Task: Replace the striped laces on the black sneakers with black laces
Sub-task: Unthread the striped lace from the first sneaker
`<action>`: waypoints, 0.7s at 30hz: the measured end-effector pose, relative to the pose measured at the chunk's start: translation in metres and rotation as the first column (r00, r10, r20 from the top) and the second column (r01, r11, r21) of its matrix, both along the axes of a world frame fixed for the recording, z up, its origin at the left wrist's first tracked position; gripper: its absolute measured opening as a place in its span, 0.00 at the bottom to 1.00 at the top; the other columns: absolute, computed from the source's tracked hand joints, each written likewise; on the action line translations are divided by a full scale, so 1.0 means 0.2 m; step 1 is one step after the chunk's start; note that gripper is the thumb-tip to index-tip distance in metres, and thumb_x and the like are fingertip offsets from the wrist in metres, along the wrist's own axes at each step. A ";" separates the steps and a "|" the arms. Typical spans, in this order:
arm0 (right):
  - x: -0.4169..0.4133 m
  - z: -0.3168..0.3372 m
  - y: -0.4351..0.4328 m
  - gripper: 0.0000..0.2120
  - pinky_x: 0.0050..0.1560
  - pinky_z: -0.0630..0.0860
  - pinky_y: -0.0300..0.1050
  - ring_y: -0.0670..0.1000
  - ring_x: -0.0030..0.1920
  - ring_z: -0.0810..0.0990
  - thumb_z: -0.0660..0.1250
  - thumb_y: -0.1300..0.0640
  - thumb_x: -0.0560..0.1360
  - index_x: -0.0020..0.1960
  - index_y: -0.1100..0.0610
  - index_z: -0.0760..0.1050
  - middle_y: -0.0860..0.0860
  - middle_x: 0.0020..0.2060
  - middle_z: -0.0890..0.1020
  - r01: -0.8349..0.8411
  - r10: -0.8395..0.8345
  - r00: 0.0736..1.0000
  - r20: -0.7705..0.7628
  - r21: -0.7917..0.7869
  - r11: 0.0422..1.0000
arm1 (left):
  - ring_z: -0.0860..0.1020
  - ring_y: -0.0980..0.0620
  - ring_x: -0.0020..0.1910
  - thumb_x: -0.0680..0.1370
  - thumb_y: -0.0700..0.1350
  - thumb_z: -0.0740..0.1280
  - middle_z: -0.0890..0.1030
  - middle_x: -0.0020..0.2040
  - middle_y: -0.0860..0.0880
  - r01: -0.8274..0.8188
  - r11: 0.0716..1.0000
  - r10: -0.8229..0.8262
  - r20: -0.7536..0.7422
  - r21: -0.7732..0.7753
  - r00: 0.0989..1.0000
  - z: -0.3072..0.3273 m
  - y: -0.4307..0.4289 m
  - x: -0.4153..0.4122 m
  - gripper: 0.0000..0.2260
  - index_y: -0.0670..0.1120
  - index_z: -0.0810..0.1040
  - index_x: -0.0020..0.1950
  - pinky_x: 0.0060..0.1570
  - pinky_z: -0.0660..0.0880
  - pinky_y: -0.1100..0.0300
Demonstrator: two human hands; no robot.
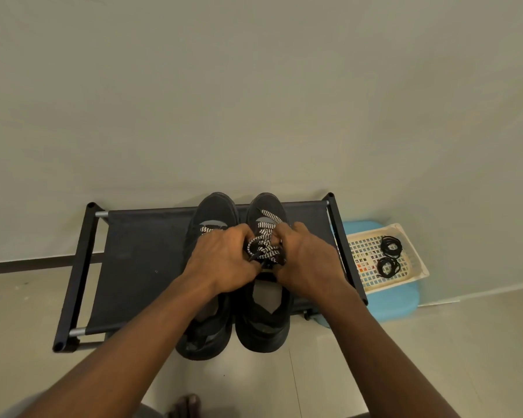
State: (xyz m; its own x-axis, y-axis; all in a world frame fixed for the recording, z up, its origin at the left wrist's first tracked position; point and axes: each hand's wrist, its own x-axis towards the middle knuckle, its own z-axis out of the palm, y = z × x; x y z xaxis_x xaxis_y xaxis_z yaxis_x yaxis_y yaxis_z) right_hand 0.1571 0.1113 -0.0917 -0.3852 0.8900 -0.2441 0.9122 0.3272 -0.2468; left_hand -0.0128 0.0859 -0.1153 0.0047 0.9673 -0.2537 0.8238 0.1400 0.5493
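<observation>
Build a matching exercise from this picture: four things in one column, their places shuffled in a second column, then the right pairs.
Things
1. black laces
2. sneakers
3. basket
4. striped laces

Places
A. on the black rack
B. on the blue stool
C. coiled in the basket
D. held by the left hand and the right hand

Pairs: 1-C, 2-A, 3-B, 4-D
</observation>
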 end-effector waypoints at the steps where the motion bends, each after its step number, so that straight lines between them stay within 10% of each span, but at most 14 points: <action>1: -0.02 -0.01 -0.01 0.21 0.44 0.74 0.47 0.54 0.52 0.80 0.72 0.49 0.75 0.65 0.48 0.70 0.50 0.56 0.75 -0.028 0.028 1.000 -0.009 0.081 0.996 | 0.82 0.53 0.44 0.71 0.54 0.75 0.83 0.43 0.55 -0.009 1.000 0.009 0.013 0.004 1.000 0.00 0.00 0.00 0.17 0.55 0.76 0.58 0.50 0.79 0.53; 6: -0.06 0.01 -0.01 0.08 0.41 0.71 0.45 0.55 0.48 0.81 0.68 0.54 0.78 0.56 0.50 0.75 0.49 0.52 0.80 -0.090 0.104 0.993 -0.049 0.236 0.968 | 0.82 0.52 0.45 0.70 0.57 0.75 0.83 0.44 0.55 -0.024 1.000 0.024 0.052 0.008 0.998 -0.01 0.00 0.00 0.20 0.55 0.76 0.59 0.52 0.81 0.48; 14: 0.06 0.02 0.08 0.07 0.43 0.81 0.48 0.44 0.39 0.82 0.76 0.55 0.73 0.42 0.49 0.78 0.44 0.37 0.83 0.159 -0.176 0.906 -0.385 -0.075 0.984 | 0.83 0.52 0.46 0.71 0.56 0.75 0.85 0.45 0.55 -0.015 1.000 0.015 0.026 0.020 1.000 -0.01 0.00 0.00 0.22 0.55 0.76 0.63 0.53 0.80 0.50; 21: -0.02 0.00 0.02 0.02 0.41 0.71 0.43 0.50 0.44 0.79 0.72 0.53 0.76 0.47 0.48 0.79 0.47 0.45 0.81 -0.050 0.062 0.993 -0.105 0.109 0.993 | 0.83 0.53 0.44 0.70 0.55 0.77 0.84 0.45 0.55 -0.037 0.999 0.037 0.064 0.008 0.997 -0.02 0.01 -0.01 0.22 0.55 0.76 0.62 0.51 0.81 0.49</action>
State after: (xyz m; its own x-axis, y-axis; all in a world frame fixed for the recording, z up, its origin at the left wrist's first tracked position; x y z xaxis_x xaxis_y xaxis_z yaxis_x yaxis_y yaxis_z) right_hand 0.1538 0.1163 -0.0918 -0.4543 0.8848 -0.1037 0.8615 0.4066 -0.3042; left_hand -0.0141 0.0872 -0.1185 -0.0153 0.9694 -0.2451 0.7812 0.1645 0.6022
